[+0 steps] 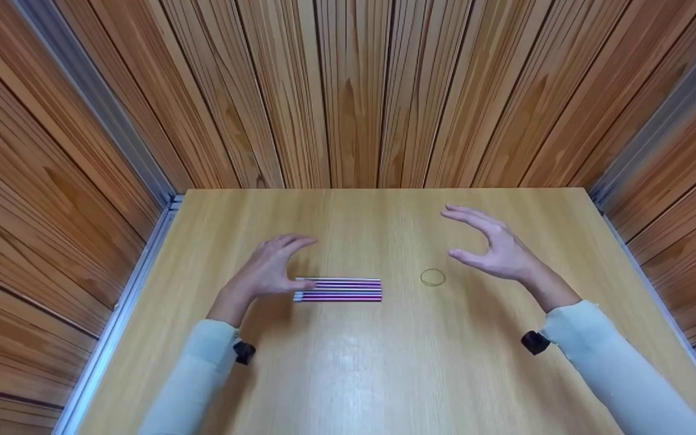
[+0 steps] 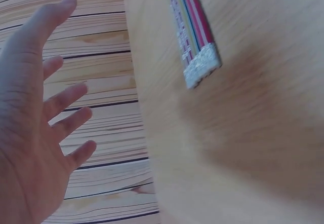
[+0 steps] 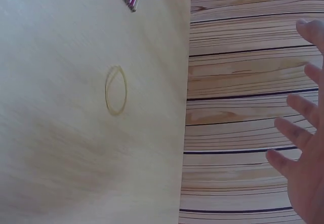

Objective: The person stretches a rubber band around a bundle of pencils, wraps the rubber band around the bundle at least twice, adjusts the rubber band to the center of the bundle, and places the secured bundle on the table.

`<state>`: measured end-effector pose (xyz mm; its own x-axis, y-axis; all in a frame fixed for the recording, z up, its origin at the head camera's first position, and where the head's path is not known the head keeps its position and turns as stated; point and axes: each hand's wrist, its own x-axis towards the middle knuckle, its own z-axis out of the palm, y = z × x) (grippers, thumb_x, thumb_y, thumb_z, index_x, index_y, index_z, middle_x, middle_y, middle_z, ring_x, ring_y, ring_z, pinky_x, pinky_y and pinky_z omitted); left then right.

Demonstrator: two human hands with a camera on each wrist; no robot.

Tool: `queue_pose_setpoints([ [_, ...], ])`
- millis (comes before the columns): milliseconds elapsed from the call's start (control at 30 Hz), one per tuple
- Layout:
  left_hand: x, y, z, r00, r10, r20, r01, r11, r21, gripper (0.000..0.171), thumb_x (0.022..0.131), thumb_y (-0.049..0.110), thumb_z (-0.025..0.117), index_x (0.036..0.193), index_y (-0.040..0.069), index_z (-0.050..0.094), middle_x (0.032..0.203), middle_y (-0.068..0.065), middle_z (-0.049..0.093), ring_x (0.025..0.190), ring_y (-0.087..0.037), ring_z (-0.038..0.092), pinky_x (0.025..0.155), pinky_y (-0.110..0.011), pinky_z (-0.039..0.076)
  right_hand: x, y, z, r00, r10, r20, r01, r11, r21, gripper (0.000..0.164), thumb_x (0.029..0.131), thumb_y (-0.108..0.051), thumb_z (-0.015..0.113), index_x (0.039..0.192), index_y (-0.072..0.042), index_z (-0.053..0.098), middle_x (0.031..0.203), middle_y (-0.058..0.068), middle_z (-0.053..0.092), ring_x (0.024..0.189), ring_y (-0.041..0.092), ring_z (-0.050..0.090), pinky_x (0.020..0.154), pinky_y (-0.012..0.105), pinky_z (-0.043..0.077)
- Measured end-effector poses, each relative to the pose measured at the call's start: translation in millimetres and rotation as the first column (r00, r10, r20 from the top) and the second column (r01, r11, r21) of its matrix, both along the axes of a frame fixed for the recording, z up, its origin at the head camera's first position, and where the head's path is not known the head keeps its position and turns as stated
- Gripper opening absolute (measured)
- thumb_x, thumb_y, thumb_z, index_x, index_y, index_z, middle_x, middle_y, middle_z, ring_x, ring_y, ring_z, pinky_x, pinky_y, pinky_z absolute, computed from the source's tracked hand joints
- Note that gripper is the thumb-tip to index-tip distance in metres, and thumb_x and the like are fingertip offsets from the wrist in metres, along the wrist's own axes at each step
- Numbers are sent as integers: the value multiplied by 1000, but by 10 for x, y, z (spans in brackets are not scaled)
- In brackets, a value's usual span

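The person's left hand [image 1: 272, 266], left of centre in the head view, is spread, thumb apart from the fingers, with nothing in its grasp. Its thumb overlaps the left ends of the striped sticks [image 1: 345, 291] there, but the left wrist view shows the hand held apart from them. The right hand [image 1: 496, 248], right of centre, is also spread and bare, its thumb pointing toward the middle of the frame.

The sticks lie side by side in a flat row just left of centre, below mid-height, their silvery ends [image 2: 202, 66] toward the left. Their exact number is hard to tell. Nothing visible binds them, so a grip that came down unevenly, or squeezed only the outer ones, could make the row fan, overlap or roll apart. A low thumb could also knock the silvery ends out of line.

Between the sticks and the right hand, right of centre, a thin yellow loop [image 1: 433, 285] lies flat on the table [image 1: 348, 374], touching neither. Being so slight, it could slide away under a fingertip instead of lifting; if it is elastic, as it looks, uneven stretching could make it twist or snap out of the fingers.
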<state>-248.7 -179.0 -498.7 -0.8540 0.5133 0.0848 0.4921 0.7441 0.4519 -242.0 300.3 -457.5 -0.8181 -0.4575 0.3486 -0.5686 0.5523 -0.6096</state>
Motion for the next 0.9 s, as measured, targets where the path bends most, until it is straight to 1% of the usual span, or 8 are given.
queue_pose_setpoints([
  [100,19,38,-77,999,16,41,-16,1000,10,85,91,49,90,164,19,58,166,-19,59,158,-48,51,130,-77,35,12,-26,-20,1000,21,14,-20,999,-28,70,97,-9,84,163,-13,60,173,19,54,161,48,48,129,77,34],
  [167,31,63,-130,998,24,60,-24,1000,12,84,90,49,91,162,19,60,165,-18,60,157,-47,52,130,-75,35,21,-51,-37,1000,22,21,-21,999,-42,70,97,-7,84,162,-14,60,173,17,54,162,44,49,131,72,35],
  [267,47,101,-215,997,33,73,-33,999,-6,83,88,50,92,160,20,62,163,-17,61,154,-44,54,129,-70,39,31,-90,-76,999,23,33,-20,996,-82,68,97,-4,82,162,-12,61,173,15,55,163,25,51,132,49,40],
  [367,61,141,-291,994,52,96,-49,998,-32,83,87,50,93,160,23,62,163,-15,61,153,-41,55,129,-65,41,33,-114,-125,999,36,27,-33,992,-122,68,97,-2,82,161,-9,61,172,16,57,160,3,48,127,24,37],
  [433,71,166,-341,991,65,113,-60,997,-47,84,87,51,93,161,25,61,165,-14,60,154,-40,54,129,-64,41,34,-122,-157,998,53,21,-50,988,-145,68,96,0,81,160,-8,61,171,18,57,157,-7,45,124,14,35],
  [567,85,199,-427,984,83,159,-78,996,-42,84,88,47,94,162,27,60,168,-14,56,157,-41,51,131,-63,40,31,-139,-199,997,77,12,-74,983,-171,69,95,2,81,160,-8,62,169,20,58,156,-10,45,123,11,34],
  [700,89,197,-496,976,97,193,-91,995,-42,83,88,43,95,162,27,61,168,-15,55,158,-42,49,132,-62,40,27,-180,-211,995,100,20,-94,976,-195,69,95,3,80,160,-7,61,169,21,58,156,-9,46,124,12,36],
  [900,62,202,-595,968,107,228,-96,994,-61,78,91,37,94,161,27,62,167,-17,54,154,-42,50,131,-62,40,31,-254,-221,991,125,39,-114,971,-210,68,96,3,78,161,-5,59,169,23,56,156,-10,46,126,12,35],
])
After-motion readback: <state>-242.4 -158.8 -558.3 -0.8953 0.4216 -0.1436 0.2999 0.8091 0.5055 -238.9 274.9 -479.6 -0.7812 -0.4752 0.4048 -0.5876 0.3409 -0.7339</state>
